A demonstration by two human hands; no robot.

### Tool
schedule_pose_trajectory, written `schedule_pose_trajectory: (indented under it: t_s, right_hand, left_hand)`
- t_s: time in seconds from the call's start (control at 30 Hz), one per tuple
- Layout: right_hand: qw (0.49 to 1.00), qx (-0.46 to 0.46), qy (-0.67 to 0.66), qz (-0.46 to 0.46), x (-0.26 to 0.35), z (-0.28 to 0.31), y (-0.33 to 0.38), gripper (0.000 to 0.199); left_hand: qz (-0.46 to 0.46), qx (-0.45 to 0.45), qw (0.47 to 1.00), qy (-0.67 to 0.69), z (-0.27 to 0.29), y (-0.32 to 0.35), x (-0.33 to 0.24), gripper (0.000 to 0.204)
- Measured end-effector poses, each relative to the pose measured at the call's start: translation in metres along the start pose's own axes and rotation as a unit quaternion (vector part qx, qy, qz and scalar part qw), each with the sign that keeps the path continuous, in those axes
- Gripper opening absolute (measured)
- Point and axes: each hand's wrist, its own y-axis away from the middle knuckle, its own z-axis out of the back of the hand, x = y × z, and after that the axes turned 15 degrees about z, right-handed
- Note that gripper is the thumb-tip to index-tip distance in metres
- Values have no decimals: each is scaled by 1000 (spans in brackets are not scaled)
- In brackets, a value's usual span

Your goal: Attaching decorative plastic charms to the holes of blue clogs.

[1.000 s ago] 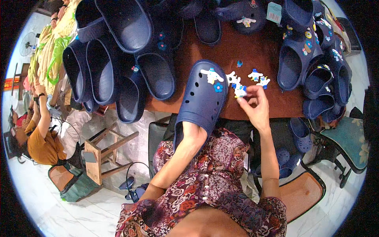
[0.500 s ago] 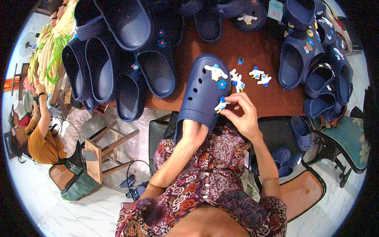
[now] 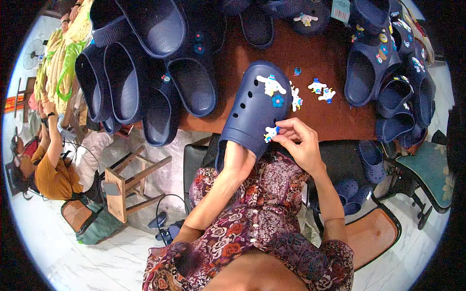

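A dark blue clog (image 3: 252, 107) is tilted over the table's near edge, its toe pointing away from me. My left hand (image 3: 239, 157) is pushed inside it through the heel opening, so its fingers are hidden. On the clog's upper sit a white character shoe charm (image 3: 272, 85) with a blue hat and a blue flower charm (image 3: 277, 100). My right hand (image 3: 297, 138) pinches another white character charm (image 3: 271, 134) between thumb and fingers, close against the clog's right side, near a vent hole. Whether this charm touches the clog, I cannot tell.
Several loose charms (image 3: 318, 86) lie on the brown tabletop (image 3: 310, 116) beyond my right hand. Blue clogs (image 3: 128, 82) crowd the left side, and decorated clogs (image 3: 364, 72) stand at right. A wooden stool (image 3: 131, 186) and a seated person (image 3: 58, 174) are at left.
The clog has tipped slightly right and away from me. The pinched charm has turned and dropped a little, and my right hand has moved slightly lower with it.
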Motion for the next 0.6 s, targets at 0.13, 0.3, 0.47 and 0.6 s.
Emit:
schedule_pose_trajectory:
  t_s: [0.13,0.3,0.47,0.6]
  right_hand:
    - [994,-30,-88,-61,-14,-3,7,25]
    - [960,-62,-235,-140,-21,-6,9,21]
    - [937,-39,-268,-220,-17,-5,7,20]
    - [938,-30,-283,-197,-21,-5,9,20]
  left_hand:
    - [-9,-22,1000,-8,-3,4,4,44]
    - [-22,-55,997,-53,-10,11,11,46]
    - [-41,-27,997,-66,0,13,15,47]
    - [-35,-14,997,-72,9,15,19,44]
